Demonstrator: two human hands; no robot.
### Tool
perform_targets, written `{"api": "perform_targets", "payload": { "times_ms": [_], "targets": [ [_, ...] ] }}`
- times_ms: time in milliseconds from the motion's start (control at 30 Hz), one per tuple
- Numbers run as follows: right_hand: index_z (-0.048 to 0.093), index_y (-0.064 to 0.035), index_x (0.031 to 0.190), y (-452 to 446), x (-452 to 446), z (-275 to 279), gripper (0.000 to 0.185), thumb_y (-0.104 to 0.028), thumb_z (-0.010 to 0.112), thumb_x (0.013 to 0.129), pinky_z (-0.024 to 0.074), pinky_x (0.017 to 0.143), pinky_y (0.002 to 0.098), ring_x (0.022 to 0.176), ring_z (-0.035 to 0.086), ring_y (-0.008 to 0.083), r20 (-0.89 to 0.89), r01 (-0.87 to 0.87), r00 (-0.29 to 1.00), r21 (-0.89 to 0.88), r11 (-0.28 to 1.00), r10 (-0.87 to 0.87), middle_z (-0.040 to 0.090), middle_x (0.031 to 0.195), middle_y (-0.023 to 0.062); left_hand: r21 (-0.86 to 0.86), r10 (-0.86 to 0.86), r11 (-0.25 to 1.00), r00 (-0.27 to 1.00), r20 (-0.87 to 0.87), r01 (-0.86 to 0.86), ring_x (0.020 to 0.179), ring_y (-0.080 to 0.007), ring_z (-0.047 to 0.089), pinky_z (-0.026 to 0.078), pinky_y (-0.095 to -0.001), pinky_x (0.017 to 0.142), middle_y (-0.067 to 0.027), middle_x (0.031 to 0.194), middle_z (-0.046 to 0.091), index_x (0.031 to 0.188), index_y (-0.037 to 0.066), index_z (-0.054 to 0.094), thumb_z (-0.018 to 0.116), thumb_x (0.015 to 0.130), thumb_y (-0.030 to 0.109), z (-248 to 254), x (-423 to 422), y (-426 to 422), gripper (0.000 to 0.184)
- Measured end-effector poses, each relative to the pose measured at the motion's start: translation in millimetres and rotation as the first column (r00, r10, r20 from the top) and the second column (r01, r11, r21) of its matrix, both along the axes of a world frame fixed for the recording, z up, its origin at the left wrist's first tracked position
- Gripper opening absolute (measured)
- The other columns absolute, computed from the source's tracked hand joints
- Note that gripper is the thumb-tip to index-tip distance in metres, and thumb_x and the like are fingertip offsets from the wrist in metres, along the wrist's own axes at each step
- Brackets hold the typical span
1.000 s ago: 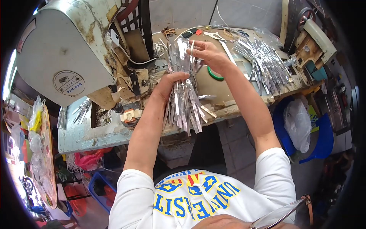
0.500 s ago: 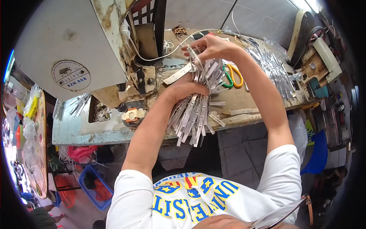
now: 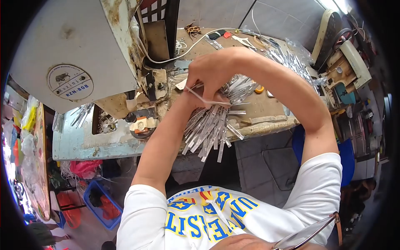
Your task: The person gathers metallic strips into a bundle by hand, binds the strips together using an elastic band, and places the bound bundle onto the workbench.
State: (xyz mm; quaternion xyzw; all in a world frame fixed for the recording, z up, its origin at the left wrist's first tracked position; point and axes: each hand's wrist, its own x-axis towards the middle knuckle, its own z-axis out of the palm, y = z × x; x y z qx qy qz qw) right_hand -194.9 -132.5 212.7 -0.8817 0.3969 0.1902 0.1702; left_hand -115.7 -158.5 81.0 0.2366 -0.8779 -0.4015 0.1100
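A thick bundle of thin silvery strips [image 3: 210, 129] sticks out over the table's front edge, its lower ends fanned towards me. My left hand [image 3: 196, 99] is wrapped around the middle of the bundle, partly hidden behind the other hand. Above it, my right hand [image 3: 213, 68] reaches across with bent fingers and holds a pale thin band [image 3: 198, 96]. The band is stretched in a loop by the left hand and wrist. To the right of my fingers, the bundle's upper ends [image 3: 241, 89] spread out.
More loose strips [image 3: 291, 62] lie at the right back. An orange scissor handle [image 3: 259, 89] shows beneath my right forearm. A large white machine [image 3: 62, 37] stands at left, another machine [image 3: 350, 64] at right. A blue basket [image 3: 101, 204] sits on the floor.
My right hand has come down and left from the bundle's top to beside my left hand, drawing the band with it. The left hand still grips the bundle.
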Motion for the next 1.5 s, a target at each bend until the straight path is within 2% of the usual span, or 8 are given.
{"api": "perform_targets", "payload": {
  "times_ms": [200,333,433,833,1233,1367,1467,1500],
  "targets": [
    [0.060,-0.0091,0.114,-22,-38,-31,0.060,-0.035,0.076,0.062,0.0464,0.070,0.0306,0.079,0.062,0.0194,0.197,0.141,0.961,0.245,0.959,-0.191,0.067,0.091,0.0095,0.054,-0.102,0.993,0.989,-0.104,0.108,0.085,-0.0163,0.058,0.044,-0.0303,0.078,-0.0069,0.088,0.065,0.086,0.010,0.070,0.079,0.061,0.032,-3,0,2,0.034],
    [0.066,-0.0136,0.105,-11,-22,-19,0.052,-0.038,0.075,0.060,0.0469,0.068,0.0330,0.074,0.061,0.0208,0.054,0.077,0.995,0.097,0.992,-0.082,0.067,0.082,0.0072,0.131,-0.072,0.987,0.989,-0.126,0.089,0.092,-0.0153,0.057,0.043,-0.0302,0.082,-0.0026,0.088,0.066,0.086,0.013,0.071,0.082,0.059,0.028,11,7,12,0.032],
    [0.068,-0.0131,0.101,-12,-26,-20,0.048,-0.036,0.076,0.059,0.0469,0.069,0.0327,0.076,0.062,0.0213,0.183,0.156,0.968,0.109,0.982,-0.174,0.067,0.084,0.0083,0.046,-0.018,0.999,0.990,-0.137,0.025,0.094,-0.0130,0.057,0.043,-0.0286,0.083,-0.0026,0.086,0.067,0.084,0.010,0.071,0.083,0.056,0.025,6,4,8,0.034],
    [0.069,-0.0097,0.097,19,-42,-26,0.039,-0.025,0.076,0.061,0.0479,0.072,0.0301,0.079,0.063,0.0193,0.384,0.365,0.865,-0.044,0.930,-0.322,0.068,0.088,0.0076,0.360,0.044,0.931,0.961,-0.273,0.060,0.086,-0.0138,0.058,0.047,-0.0294,0.078,-0.0055,0.091,0.065,0.098,0.005,0.065,0.082,0.050,0.014,-4,4,7,0.052],
    [0.063,-0.0016,0.080,38,-57,-36,0.009,-0.004,0.064,0.071,0.0468,0.061,0.0304,0.064,0.060,0.0195,0.549,0.605,0.731,-0.245,0.758,-0.406,0.063,0.069,0.0089,0.477,0.029,0.879,0.994,-0.107,0.025,0.091,-0.0183,0.056,0.044,-0.0287,0.078,-0.0130,0.101,0.060,0.111,-0.004,0.054,0.076,0.051,0.012,20,2,12,0.066],
    [0.064,-0.0018,0.086,32,-74,-45,0.017,-0.013,0.066,0.073,0.0475,0.065,0.0357,0.071,0.062,0.0236,0.643,0.635,0.655,-0.185,0.750,-0.397,0.064,0.076,0.0150,0.464,0.130,0.886,0.963,-0.235,-0.007,0.082,-0.0179,0.060,0.046,-0.0282,0.074,-0.0121,0.097,0.061,0.115,-0.004,0.051,0.077,0.056,0.016,33,10,25,0.067],
    [0.063,-0.0017,0.094,49,-78,-45,0.026,-0.018,0.068,0.075,0.0475,0.067,0.0355,0.075,0.062,0.0229,0.835,0.748,0.531,-0.383,0.542,-0.142,0.065,0.087,0.0143,0.759,0.177,0.635,0.929,-0.326,0.146,0.084,-0.0134,0.058,0.044,-0.0265,0.076,-0.0079,0.092,0.061,0.114,-0.001,0.053,0.073,0.064,0.017,22,10,18,0.057],
    [0.060,-0.0008,0.101,50,-86,-50,0.033,-0.023,0.067,0.078,0.0475,0.067,0.0336,0.077,0.062,0.0223,0.800,0.716,0.577,-0.593,0.368,0.166,0.064,0.090,0.0120,0.814,0.234,0.571,0.929,-0.288,0.109,0.070,-0.0121,0.060,0.048,-0.0260,0.064,-0.0066,0.080,0.062,0.106,0.001,0.056,0.069,0.070,0.019,20,11,17,0.042]
  ]
}}
